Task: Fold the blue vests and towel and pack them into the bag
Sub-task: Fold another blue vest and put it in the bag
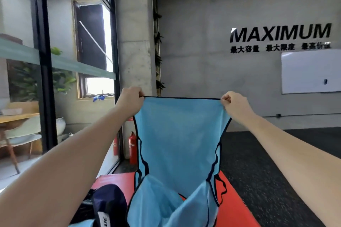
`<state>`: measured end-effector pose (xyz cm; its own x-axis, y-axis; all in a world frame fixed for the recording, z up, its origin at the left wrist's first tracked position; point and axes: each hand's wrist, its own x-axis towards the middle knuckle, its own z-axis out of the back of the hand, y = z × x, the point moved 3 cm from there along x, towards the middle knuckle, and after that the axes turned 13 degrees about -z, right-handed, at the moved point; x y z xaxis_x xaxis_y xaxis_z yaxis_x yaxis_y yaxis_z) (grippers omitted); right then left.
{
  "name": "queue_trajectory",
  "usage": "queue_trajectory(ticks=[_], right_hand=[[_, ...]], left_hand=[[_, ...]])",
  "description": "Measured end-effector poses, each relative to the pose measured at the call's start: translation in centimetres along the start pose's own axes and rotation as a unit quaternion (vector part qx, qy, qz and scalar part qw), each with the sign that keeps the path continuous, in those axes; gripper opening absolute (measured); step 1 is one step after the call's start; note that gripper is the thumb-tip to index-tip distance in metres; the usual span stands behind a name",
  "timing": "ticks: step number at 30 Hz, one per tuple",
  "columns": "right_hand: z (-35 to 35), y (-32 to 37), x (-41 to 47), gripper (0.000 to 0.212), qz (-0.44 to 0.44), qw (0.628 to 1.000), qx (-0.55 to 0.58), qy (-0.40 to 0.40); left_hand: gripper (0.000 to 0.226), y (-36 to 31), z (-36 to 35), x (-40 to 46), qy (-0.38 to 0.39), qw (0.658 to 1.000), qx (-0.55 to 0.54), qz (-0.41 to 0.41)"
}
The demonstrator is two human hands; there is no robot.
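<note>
Hanging stretched at 12 o'clock: light-blue vest (177, 134), dark-trimmed, hem pulled taut. Pinching its corners, left hand (130, 100) and right hand (235, 106), fingers curled tight. Trailing onto red mat (234, 206) at 6 o'clock.

Blue vest (177, 134) taut btwn L hand (130, 98) & R hand (235, 105)
</note>
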<state>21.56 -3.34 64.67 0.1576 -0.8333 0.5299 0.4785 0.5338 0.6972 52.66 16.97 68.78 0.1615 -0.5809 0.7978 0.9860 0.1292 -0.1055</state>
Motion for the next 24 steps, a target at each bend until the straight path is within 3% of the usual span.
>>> queue_trajectory(ticks=[8,15,18,20,24], right_hand=[[-3.8,-4.7,0.8,0.016,-0.011,0.999,-0.036,0.019],[-9.2,-12.6,-4.8,0.005,-0.005,0.991,-0.079,0.107],[-12.6,-18.4,-9.7,0.008,-0.027,0.975,-0.128,0.181],[-15.1,-22.8,-13.5,0.003,-0.042,0.948,-0.192,0.251],[-18.4,-29.0,-20.9,0.018,-0.100,0.892,-0.250,0.363]], left_hand=[[0.013,1.4,-6.6,-1.4,0.049,0.998,-0.028,-0.012],[0.012,3.5,-14.7,-12.7,0.128,0.989,-0.070,0.017],[0.011,3.8,-19.2,-21.0,0.217,0.972,-0.085,0.027],[0.015,3.6,-22.0,-26.8,0.304,0.949,-0.079,0.029],[0.027,3.0,-25.3,-35.7,0.440,0.895,-0.061,0.031]])
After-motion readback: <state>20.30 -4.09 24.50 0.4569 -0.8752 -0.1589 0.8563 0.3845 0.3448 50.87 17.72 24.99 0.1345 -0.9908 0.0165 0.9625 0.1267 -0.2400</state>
